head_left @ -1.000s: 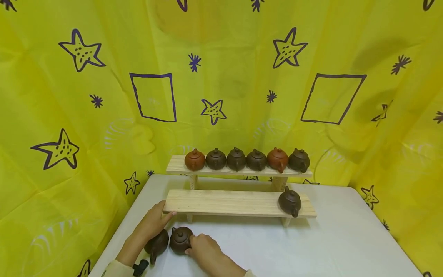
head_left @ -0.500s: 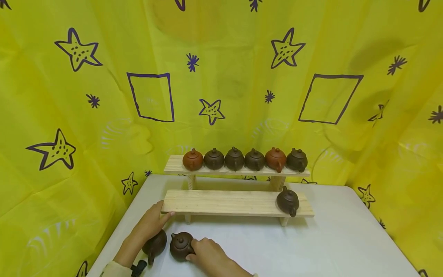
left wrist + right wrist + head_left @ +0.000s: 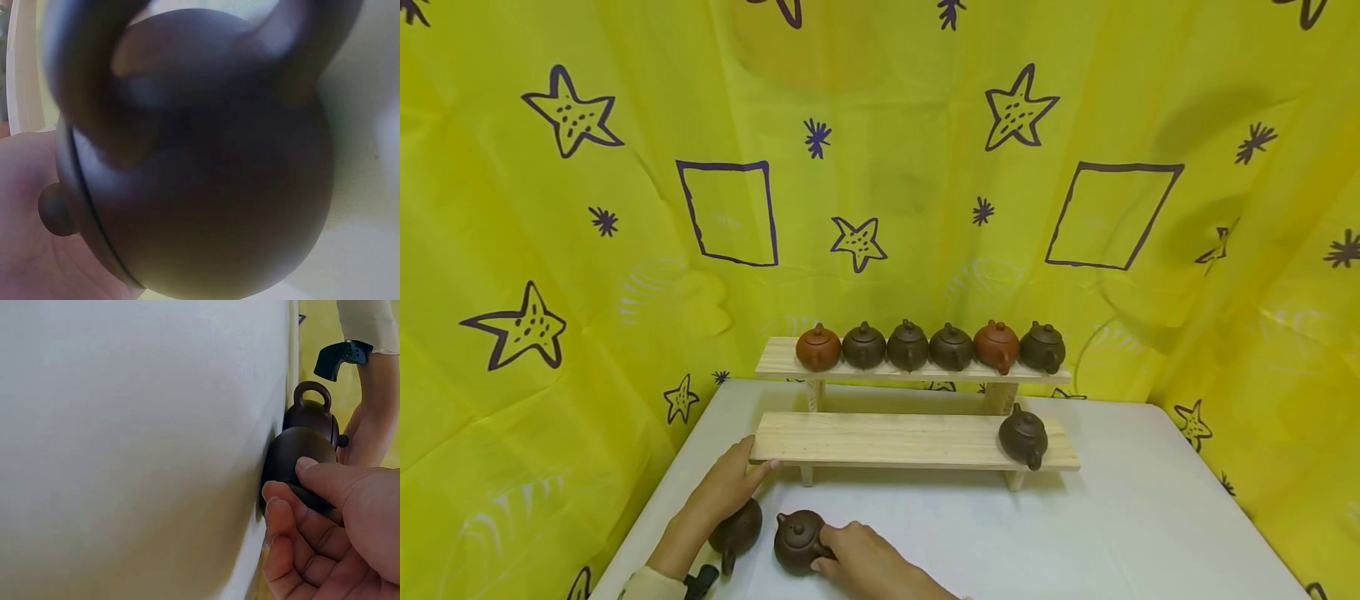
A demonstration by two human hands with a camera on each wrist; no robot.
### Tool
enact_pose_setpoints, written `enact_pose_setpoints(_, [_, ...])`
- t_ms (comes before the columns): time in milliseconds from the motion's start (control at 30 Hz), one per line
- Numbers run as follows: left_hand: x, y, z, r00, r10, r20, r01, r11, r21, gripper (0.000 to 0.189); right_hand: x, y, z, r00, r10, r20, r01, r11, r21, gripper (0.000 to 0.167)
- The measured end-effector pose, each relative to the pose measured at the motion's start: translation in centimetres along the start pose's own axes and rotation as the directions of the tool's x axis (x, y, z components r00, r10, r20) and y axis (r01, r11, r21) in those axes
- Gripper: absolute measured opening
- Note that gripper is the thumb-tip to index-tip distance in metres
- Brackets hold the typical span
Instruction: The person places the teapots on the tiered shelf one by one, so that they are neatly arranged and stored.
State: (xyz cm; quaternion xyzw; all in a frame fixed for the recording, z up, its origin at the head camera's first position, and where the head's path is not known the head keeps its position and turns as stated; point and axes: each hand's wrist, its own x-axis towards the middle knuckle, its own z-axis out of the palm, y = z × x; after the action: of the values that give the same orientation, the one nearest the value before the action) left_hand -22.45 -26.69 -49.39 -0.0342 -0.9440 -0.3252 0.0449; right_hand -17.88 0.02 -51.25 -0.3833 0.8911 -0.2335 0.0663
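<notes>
My right hand pinches the handle of a dark brown teapot low over the white table; in the right wrist view the thumb and index finger close on it. My left hand holds the left end of the lower wooden shelf, thumb at its front edge and fingers at its end. Under the left wrist stands a second dark brown teapot, partly hidden by the arm. Its round body and looped handle fill the left wrist view, the palm beside its lid knob.
Another dark teapot stands near the right end of the lower shelf. Behind, the upper shelf carries a row of several teapots, among them two reddish ones. A yellow patterned curtain surrounds the white table.
My right hand has drawn its teapot slightly towards the table's front and a little right, away from the second teapot. The left hand stays at the shelf's end.
</notes>
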Motion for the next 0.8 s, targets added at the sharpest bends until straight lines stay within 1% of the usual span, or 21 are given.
enact_pose_setpoints(133, [0.1, 0.0, 0.1, 1.0, 0.001, 0.002, -0.001, 1.0, 0.006, 0.07, -0.8, 0.6, -0.4, 1.0, 0.007, 0.017, -0.008, 0.999, 0.049, 0.019])
enact_pose_setpoints(267, [0.0, 0.0, 0.1, 1.0, -0.002, 0.0, 0.002, 1.0, 0.01, 0.07, -1.8, 1.3, -1.0, 1.0, 0.022, 0.013, -0.024, 0.994, 0.107, 0.019])
enact_pose_setpoints(467, [-0.1, 0.3, 0.0, 1.0, -0.005, 0.003, 0.005, 1.0, 0.005, 0.071, -3.3, 2.5, -2.2, 0.998, 0.039, -0.046, -0.031, 0.984, 0.178, 0.022])
enact_pose_setpoints(567, [-0.1, 0.4, 0.0, 1.0, -0.008, 0.009, 0.008, 1.0, 0.011, 0.072, -4.0, 3.1, -3.2, 0.996, 0.044, -0.072, -0.027, 0.975, 0.222, 0.02])
enact_pose_setpoints(667, [-0.1, 0.5, -0.1, 1.0, -0.01, 0.014, 0.01, 1.0, 0.013, 0.072, -4.5, 3.5, -4.4, 0.993, 0.069, -0.095, -0.042, 0.963, 0.265, 0.017])
enact_pose_setpoints(800, [-0.2, 0.6, -0.1, 1.0, -0.012, 0.017, 0.012, 1.0, 0.007, 0.072, -5.1, 3.8, -6.2, 0.983, 0.111, -0.145, -0.068, 0.958, 0.278, 0.017])
